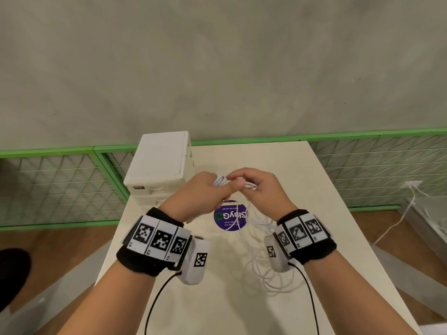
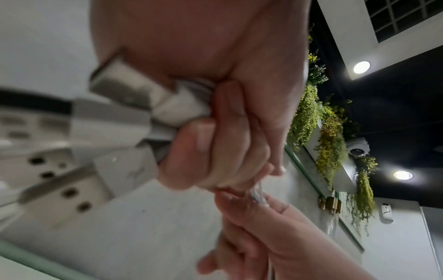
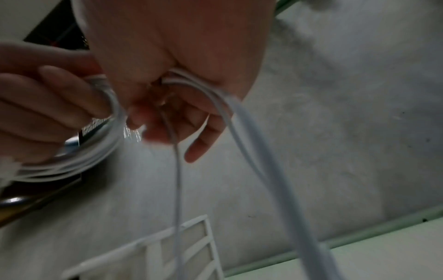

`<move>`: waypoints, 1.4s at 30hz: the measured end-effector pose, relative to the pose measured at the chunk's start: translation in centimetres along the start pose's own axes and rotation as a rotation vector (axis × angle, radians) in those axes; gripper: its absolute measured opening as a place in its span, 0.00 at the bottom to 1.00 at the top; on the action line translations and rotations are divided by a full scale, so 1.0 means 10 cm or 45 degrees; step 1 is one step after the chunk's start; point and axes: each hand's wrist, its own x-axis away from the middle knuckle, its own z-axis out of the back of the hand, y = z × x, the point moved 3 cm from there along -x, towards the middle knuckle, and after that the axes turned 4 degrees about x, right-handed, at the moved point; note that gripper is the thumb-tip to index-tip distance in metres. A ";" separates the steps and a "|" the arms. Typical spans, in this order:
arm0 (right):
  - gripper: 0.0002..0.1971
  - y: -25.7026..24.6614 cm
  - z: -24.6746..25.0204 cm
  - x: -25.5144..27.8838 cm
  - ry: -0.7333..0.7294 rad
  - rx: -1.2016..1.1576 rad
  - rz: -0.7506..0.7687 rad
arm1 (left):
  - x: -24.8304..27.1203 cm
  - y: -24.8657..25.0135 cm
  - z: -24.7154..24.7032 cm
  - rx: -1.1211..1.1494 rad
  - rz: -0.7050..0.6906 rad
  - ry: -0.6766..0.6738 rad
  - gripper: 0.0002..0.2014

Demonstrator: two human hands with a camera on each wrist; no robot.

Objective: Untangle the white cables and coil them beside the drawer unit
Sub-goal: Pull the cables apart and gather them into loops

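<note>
Both hands are raised together over the table, just right of the white drawer unit [image 1: 160,165]. My left hand [image 1: 212,188] grips a small bundle of coiled white cable [image 1: 221,181], with USB plugs [image 2: 115,89] sticking out of its fist in the left wrist view. My right hand [image 1: 251,183] pinches the same cable [image 3: 191,85], and strands hang down from it. Loose white cable loops [image 1: 268,269] lie tangled on the table below my right wrist.
The cream table [image 1: 217,305] carries a round purple sticker [image 1: 229,216]. A green-framed mesh fence [image 1: 60,184] runs behind the table. Another white cord [image 1: 396,223] trails on the wooden floor at the right. A dark shape [image 1: 12,274] lies at the left floor edge.
</note>
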 end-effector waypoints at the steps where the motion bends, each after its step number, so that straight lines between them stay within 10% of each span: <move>1: 0.20 0.04 0.03 -0.03 0.044 0.071 0.014 | 0.02 -0.03 -0.03 -0.024 0.025 -0.055 0.24; 5: 0.09 0.31 0.13 -0.14 0.157 0.233 -0.051 | 0.10 -0.15 -0.17 0.069 0.085 -0.292 0.25; 11: 0.10 0.48 -0.29 0.06 -0.187 0.276 -0.227 | 0.02 -0.01 -0.15 0.828 -0.062 -0.372 0.25; 23: 0.13 0.53 -0.68 0.66 -0.416 0.369 -0.147 | -0.30 -0.09 0.26 1.774 -0.289 0.345 0.24; 26: 0.20 0.40 -0.67 0.65 -0.545 0.555 0.028 | -0.34 -0.25 0.29 1.628 -0.278 0.609 0.18; 29: 0.28 0.27 -0.57 0.56 -0.592 0.712 0.115 | -0.36 -0.40 0.18 0.784 -0.294 0.753 0.19; 34: 0.14 0.02 -0.22 0.29 -0.431 0.394 0.064 | -0.33 -0.55 -0.07 0.011 -0.113 0.151 0.22; 38: 0.05 0.05 -0.03 0.18 -0.310 -0.008 -0.113 | -0.22 -0.53 -0.21 0.290 0.025 -0.324 0.24; 42: 0.09 0.13 0.05 0.13 -0.084 -0.047 -0.090 | -0.18 -0.45 -0.19 0.321 -0.040 -0.397 0.20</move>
